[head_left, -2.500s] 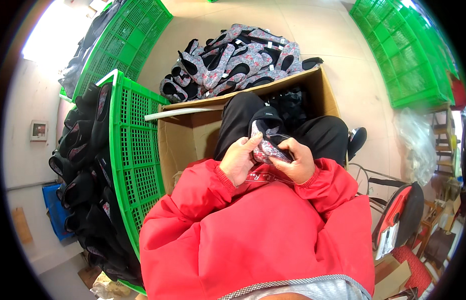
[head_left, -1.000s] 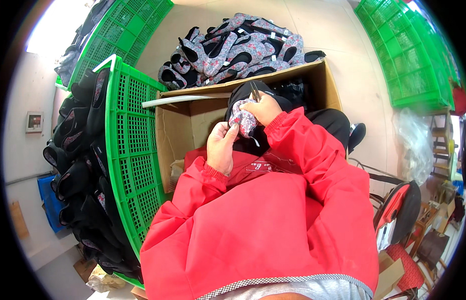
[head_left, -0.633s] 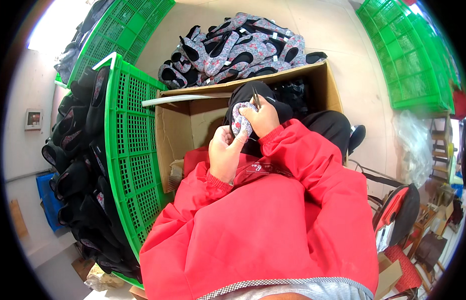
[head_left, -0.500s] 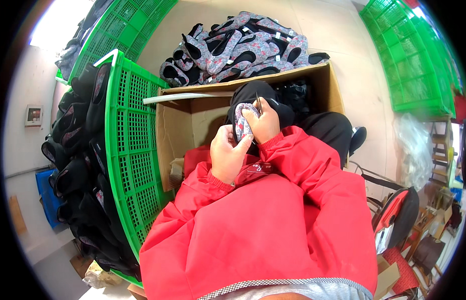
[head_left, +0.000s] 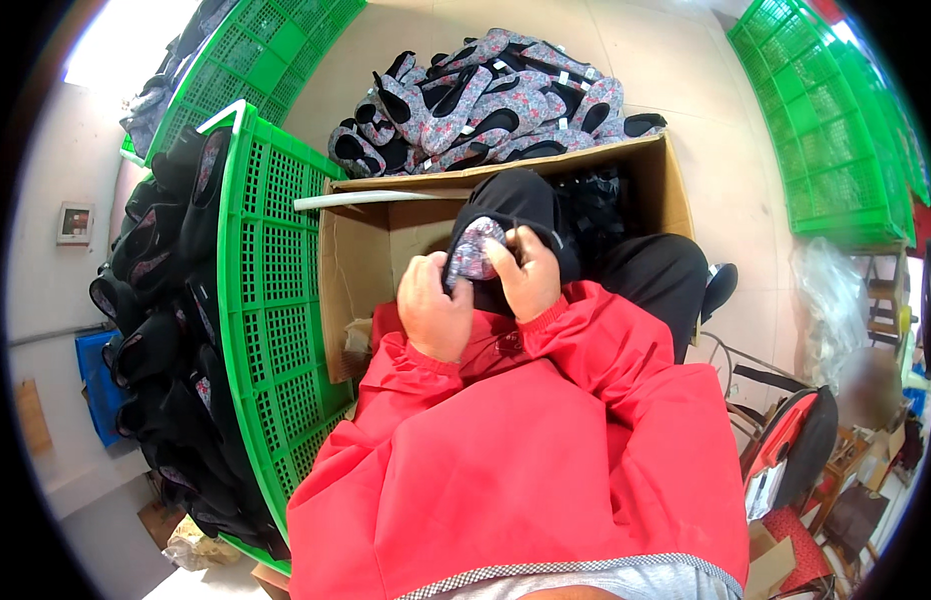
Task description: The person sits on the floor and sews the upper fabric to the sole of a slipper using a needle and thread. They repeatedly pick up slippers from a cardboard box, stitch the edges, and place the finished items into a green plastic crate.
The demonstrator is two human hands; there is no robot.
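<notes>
Between both hands (head_left: 434, 310) (head_left: 531, 280), which pinch its edges, sits a floral-and-black slipper (head_left: 476, 248).

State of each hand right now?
Left hand: curled at the floral slipper's lower left edge; grip cannot be told.
Right hand: closed, holding the floral slipper's right side.

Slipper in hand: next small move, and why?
Perhaps press in the slipper's floral face with the right hand while the left hand steadies it: the right thumb lies on that face, and the left hand is at the lower-left black edge.
</notes>
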